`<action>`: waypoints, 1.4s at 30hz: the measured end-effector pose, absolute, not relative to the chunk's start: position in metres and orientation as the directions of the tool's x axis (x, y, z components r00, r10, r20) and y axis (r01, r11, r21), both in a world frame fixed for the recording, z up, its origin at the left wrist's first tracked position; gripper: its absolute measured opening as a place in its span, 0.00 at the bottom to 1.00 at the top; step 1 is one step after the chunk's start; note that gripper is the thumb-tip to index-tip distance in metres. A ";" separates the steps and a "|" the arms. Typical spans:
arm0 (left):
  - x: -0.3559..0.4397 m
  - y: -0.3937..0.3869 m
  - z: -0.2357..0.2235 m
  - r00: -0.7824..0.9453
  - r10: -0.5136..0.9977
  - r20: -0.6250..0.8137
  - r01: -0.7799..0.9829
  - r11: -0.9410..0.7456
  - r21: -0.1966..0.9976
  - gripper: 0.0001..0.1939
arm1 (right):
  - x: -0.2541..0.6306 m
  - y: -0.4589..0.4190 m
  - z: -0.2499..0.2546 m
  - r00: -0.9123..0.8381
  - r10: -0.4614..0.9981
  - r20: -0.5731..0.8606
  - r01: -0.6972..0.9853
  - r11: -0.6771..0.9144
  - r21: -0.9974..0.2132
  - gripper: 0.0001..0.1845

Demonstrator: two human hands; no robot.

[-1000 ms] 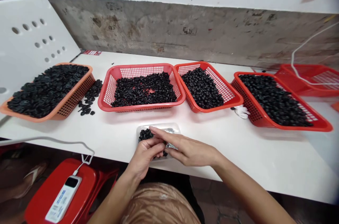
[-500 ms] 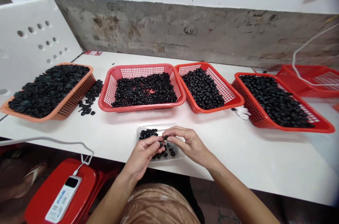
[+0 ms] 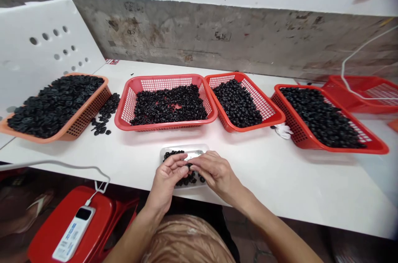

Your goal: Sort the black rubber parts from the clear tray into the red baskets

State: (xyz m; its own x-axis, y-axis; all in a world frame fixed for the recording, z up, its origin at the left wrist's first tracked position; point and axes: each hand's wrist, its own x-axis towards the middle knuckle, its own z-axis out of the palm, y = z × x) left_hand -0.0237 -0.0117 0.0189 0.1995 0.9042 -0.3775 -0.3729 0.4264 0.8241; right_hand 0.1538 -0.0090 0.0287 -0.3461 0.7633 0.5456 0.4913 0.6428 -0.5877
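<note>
My left hand [image 3: 166, 178] and my right hand [image 3: 219, 174] meet fingertip to fingertip above a clear shallow plastic tray [image 3: 202, 147]. Between the fingers is a small black ring-shaped part [image 3: 188, 166], pinched by the left thumb and fingers. The right thumb and fingers press against the same spot, partly hiding it. Inside the tray lie small black parts [image 3: 174, 154], heaped at its left and scattered toward its near side. Straight behind the tray stands a red mesh basket [image 3: 164, 124] holding a layer of small black rings.
An orange basket [image 3: 65, 132] heaped with flat black pieces is at the left, with loose pieces [image 3: 108, 107] beside it. Two red baskets [image 3: 245, 128] [image 3: 306, 140] of round black parts stand right. A white crumpled item [image 3: 283, 131] lies between them. A power bank [image 3: 74, 234] rests on a red stool [image 3: 93, 196].
My hands have come closer together, the right fingers closing down onto the left fingertips. The black part seen earlier in the right fingers is now at the joined fingertips.
</note>
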 end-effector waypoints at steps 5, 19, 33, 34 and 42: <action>-0.017 -0.012 0.020 0.174 0.882 -0.438 -0.467 0.466 0.752 0.21 | 0.145 -0.017 0.026 -0.370 0.727 0.579 0.656 0.645 -0.391 0.12; -0.023 -0.007 0.022 0.325 0.890 -0.321 -0.243 0.406 0.881 0.09 | 0.138 -0.018 0.020 -0.369 0.718 0.590 0.770 0.592 -0.238 0.15; -0.026 -0.012 0.027 0.367 0.883 -0.293 -0.271 0.403 0.874 0.09 | 0.147 -0.005 0.032 -0.575 0.604 0.552 0.651 0.746 -0.140 0.14; -0.026 -0.013 0.027 0.365 0.882 -0.298 -0.276 0.408 0.870 0.09 | 0.149 -0.005 0.033 -0.573 0.620 0.536 0.623 0.755 -0.205 0.15; -0.033 -0.012 0.031 0.396 0.876 -0.277 -0.257 0.395 0.882 0.10 | 0.153 -0.005 0.029 -0.419 0.771 0.480 0.262 0.609 -0.748 0.13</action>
